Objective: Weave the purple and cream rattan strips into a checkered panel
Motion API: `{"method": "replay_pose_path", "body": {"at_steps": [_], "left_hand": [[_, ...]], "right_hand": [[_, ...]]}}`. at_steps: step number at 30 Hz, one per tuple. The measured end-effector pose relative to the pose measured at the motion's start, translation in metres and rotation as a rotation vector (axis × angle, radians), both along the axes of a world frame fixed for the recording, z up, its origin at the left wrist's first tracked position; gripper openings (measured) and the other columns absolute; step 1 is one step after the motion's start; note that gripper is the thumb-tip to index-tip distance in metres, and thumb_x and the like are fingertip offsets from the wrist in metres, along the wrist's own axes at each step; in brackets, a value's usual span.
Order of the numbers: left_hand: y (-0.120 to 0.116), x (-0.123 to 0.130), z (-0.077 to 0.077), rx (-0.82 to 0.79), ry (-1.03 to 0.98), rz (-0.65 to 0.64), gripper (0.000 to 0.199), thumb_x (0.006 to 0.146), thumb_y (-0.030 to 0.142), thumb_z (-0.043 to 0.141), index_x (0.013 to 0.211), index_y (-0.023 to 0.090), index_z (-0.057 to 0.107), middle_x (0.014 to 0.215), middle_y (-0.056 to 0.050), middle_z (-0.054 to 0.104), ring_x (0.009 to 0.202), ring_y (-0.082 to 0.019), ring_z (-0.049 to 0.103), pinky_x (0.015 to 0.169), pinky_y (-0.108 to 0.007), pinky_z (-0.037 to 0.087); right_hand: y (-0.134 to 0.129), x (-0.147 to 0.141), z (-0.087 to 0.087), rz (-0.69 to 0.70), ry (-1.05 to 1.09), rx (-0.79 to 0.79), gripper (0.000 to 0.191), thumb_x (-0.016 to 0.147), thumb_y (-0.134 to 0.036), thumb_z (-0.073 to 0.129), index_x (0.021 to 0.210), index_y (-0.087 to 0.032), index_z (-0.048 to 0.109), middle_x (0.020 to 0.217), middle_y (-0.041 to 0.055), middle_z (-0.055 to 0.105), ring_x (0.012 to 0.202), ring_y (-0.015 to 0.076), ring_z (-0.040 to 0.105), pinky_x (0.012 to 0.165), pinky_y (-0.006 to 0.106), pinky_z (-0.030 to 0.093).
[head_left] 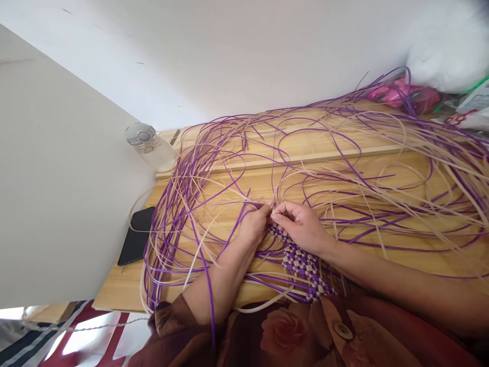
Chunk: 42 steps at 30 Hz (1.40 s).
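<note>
Strips (267, 206) being pinched shut by left hand (254, 224) and right hand (303, 227), fingertips meeting, woven mat (301, 265) being worked just below the grip.

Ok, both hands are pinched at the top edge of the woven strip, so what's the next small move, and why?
Probably draw the pinched purple strand snug against the last row. The left hand and right hand meet right at the top edge of the checkered woven strip, where loose purple and cream strands fan out unwoven across the wooden table.
</note>
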<state>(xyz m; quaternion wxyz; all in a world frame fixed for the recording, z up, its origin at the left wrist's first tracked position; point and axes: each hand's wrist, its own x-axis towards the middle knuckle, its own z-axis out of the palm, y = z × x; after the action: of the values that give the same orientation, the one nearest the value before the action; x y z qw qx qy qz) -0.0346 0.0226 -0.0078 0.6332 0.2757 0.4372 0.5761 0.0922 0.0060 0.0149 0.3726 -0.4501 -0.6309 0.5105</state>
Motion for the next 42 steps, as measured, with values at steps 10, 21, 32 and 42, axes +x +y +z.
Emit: {"method": "replay_pose_path", "body": {"at_steps": [10,21,32,42], "left_hand": [[0.0,0.0,0.003,-0.043,0.036,0.001,0.035,0.06,0.042,0.081,0.07,0.013,0.065,0.062,0.001,0.059,0.052,-0.008,0.052,0.047,-0.019,0.043],[0.0,-0.001,0.012,-0.067,-0.006,-0.031,0.035,0.051,0.035,0.087,0.068,0.012,0.067,0.07,-0.001,0.062,0.061,-0.009,0.057,0.048,-0.018,0.049],[0.003,-0.004,0.007,-0.076,0.008,0.06,0.033,0.058,0.036,0.085,0.073,0.012,0.067,0.079,-0.003,0.061,0.071,-0.011,0.058,0.054,-0.019,0.055],[0.001,-0.003,0.005,0.043,0.107,0.079,0.037,0.072,0.05,0.072,0.081,0.014,0.07,0.084,-0.004,0.065,0.074,-0.012,0.061,0.054,-0.017,0.053]], "right_hand": [[0.027,0.025,0.028,0.121,-0.161,-0.274,0.031,0.088,-0.046,0.051,0.084,-0.016,0.058,0.051,0.0001,0.06,0.034,0.0081,0.046,0.034,0.018,0.033],[0.109,0.01,0.023,-0.128,-0.217,0.039,0.025,0.078,-0.031,0.063,0.061,-0.015,0.054,0.051,-0.004,0.047,0.045,0.0063,0.04,0.045,0.02,0.032],[0.129,0.029,0.04,-0.052,-0.282,-0.098,0.035,0.091,-0.042,0.052,0.088,-0.012,0.069,0.074,0.0063,0.063,0.045,0.0054,0.046,0.04,0.018,0.033],[0.079,0.039,0.033,0.434,-0.425,0.116,0.042,0.083,-0.042,0.056,0.115,-0.017,0.066,0.054,-0.0061,0.052,0.046,0.0083,0.042,0.047,0.021,0.03]]}}
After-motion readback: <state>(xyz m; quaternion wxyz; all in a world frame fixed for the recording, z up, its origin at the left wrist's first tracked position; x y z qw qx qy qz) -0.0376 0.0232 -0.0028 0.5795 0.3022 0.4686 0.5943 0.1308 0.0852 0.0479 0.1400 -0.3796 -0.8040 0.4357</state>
